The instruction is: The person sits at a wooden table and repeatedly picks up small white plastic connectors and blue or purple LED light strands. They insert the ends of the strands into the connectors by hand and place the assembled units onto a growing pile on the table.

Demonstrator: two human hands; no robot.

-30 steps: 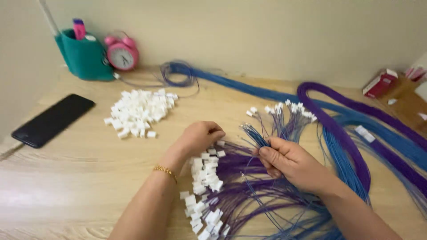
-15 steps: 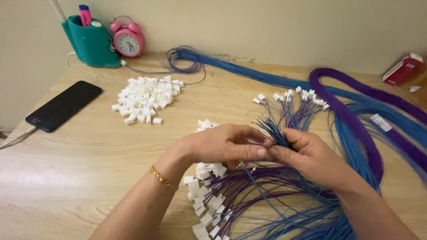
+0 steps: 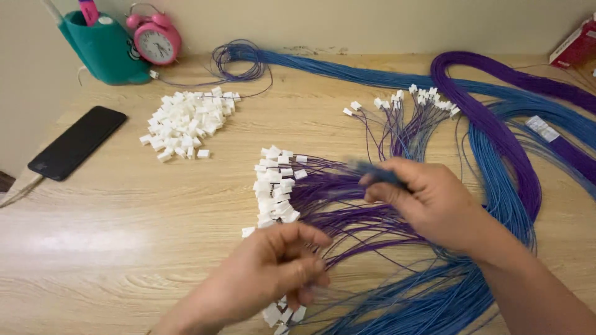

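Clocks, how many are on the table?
1. The pink alarm clock stands at the table's back edge, beside the teal pen holder. No others show.

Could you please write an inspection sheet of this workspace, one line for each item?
Surface: light wooden table, glare at the left.
Job's things: purple wires with white connectors fanned out in the middle; a second bunch with connectors behind; loose white connectors piled at the left.
Clutter: black phone, teal holder, pink alarm clock, red box.
Grippers: right hand pinches blue wire ends, blurred; left hand closed over the purple wires, fingers curled.
Cables: long blue bundle and purple bundle curving at the right.
Surroundings: plain beige wall.
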